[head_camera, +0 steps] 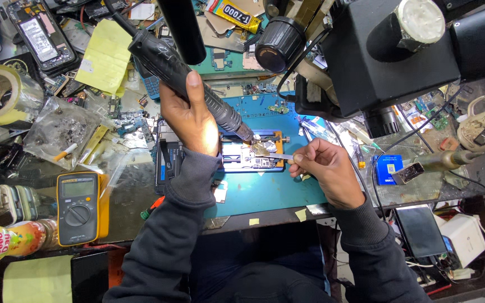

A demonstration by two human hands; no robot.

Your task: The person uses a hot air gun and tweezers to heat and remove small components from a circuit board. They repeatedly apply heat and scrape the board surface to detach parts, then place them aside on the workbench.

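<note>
Left hand [189, 120] is gripping the hot-air handpiece [183, 70], nozzle over the circuit board [256, 160] clamped on the bench [265, 193]; right hand [324, 168] is pinching tweezers [282, 156] there. Lingering heat is likely risking scorching; a slip could scatter parts.

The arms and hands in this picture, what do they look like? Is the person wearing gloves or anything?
No gloves: the left hand and the right hand are both bare, and no rings or watch show. Both arms are covered by long, dark charcoal sleeves of soft knitted cloth. The left sleeve and the right sleeve each end in a snug ribbed cuff at the wrist.
</note>
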